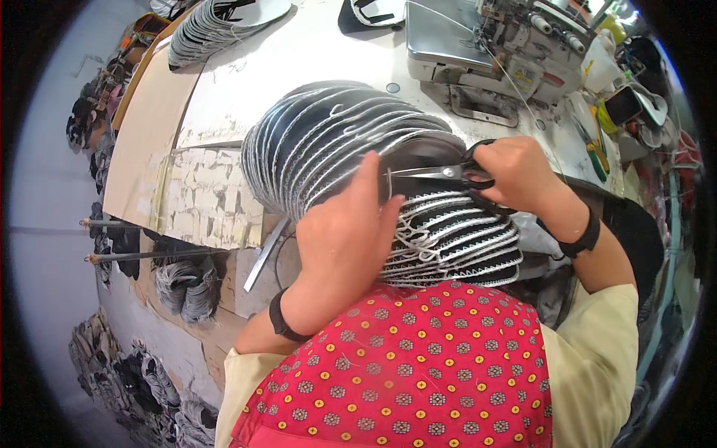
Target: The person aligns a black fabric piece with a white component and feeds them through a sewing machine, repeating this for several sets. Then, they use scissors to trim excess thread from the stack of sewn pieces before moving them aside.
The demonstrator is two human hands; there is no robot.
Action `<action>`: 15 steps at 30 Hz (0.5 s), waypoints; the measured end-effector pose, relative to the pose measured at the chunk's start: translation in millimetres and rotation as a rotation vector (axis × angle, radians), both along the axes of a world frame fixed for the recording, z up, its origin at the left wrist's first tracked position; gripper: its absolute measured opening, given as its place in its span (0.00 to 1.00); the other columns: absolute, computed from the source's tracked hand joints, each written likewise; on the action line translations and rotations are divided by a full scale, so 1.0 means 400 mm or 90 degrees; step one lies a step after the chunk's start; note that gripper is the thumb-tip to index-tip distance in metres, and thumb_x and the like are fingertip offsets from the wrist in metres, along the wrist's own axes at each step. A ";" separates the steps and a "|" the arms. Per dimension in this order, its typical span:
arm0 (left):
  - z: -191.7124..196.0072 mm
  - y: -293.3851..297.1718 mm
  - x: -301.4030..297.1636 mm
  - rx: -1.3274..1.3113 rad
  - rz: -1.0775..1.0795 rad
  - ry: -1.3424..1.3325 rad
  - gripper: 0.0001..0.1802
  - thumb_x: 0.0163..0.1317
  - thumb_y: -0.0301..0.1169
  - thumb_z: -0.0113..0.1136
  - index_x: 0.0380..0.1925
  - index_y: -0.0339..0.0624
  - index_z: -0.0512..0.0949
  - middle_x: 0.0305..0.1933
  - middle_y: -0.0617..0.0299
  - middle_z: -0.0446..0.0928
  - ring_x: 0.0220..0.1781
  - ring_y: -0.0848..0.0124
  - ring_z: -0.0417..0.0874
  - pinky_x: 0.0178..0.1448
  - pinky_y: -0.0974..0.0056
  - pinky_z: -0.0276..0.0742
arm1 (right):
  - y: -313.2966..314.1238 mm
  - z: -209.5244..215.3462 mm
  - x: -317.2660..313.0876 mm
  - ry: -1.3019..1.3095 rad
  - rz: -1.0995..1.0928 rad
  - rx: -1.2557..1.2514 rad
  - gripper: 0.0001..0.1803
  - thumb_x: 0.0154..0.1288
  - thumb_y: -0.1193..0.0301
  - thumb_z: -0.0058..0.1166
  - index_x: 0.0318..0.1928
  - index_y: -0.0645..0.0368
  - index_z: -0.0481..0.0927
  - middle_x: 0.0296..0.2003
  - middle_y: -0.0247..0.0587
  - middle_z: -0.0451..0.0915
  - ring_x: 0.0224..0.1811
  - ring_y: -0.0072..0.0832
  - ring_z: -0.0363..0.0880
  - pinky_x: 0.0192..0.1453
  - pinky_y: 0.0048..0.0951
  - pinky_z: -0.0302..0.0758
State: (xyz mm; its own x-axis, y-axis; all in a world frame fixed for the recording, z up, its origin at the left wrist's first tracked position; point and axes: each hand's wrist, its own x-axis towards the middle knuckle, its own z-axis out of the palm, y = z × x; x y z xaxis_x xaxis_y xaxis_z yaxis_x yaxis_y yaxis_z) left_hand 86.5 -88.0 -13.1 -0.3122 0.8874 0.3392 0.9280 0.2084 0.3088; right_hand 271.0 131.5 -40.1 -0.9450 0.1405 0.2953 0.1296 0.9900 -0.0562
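Note:
A long fanned stack of dark fabric pieces [336,142] with white stitched edges lies across the white worktable [299,60] and curls down toward me. My left hand [347,235] rests on the stack, fingers pinching a piece near the white thread. My right hand [519,173] grips black-handled scissors [441,174], blades pointing left toward my left fingertips and nearly closed at a thread. Both wrists wear black bands. More stitched pieces [463,246] lie piled below the scissors.
A grey sewing machine [493,45] stands at the table's far right. Another stack of pieces [216,26] lies at the far left. Cluttered tools and containers [620,104] sit at right. Shoe parts [142,373] are heaped on the floor at left. A red patterned apron [418,366] covers my front.

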 end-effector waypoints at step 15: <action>-0.018 0.016 -0.004 0.026 -0.045 0.187 0.13 0.62 0.35 0.65 0.45 0.45 0.80 0.25 0.64 0.72 0.16 0.63 0.74 0.20 0.62 0.68 | 0.037 0.076 0.013 0.133 -0.003 0.061 0.16 0.47 0.64 0.70 0.29 0.55 0.75 0.21 0.38 0.77 0.26 0.39 0.78 0.30 0.38 0.73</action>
